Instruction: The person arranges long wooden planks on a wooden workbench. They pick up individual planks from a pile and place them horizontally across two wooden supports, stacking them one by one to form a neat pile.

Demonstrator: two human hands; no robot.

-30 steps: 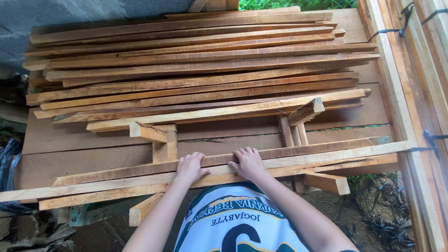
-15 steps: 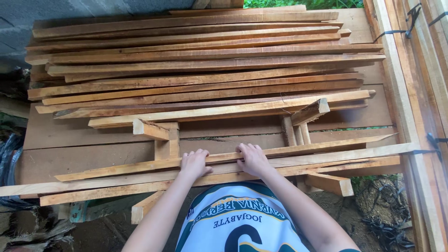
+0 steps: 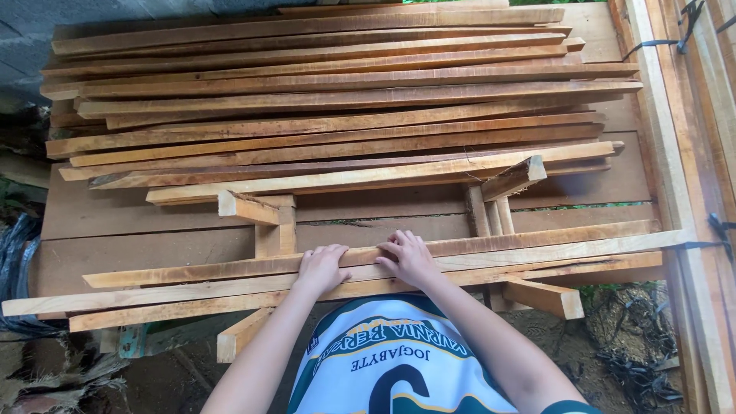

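head view: wide wooden desk (image 3: 153,222) carries a big stack of slats (image 3: 337,100) at its far side, with a bare strip between that and three long slats (image 3: 537,257) along the near edge. left hand (image 3: 320,268) and right hand (image 3: 410,259) press flat, fingers spread, on them.
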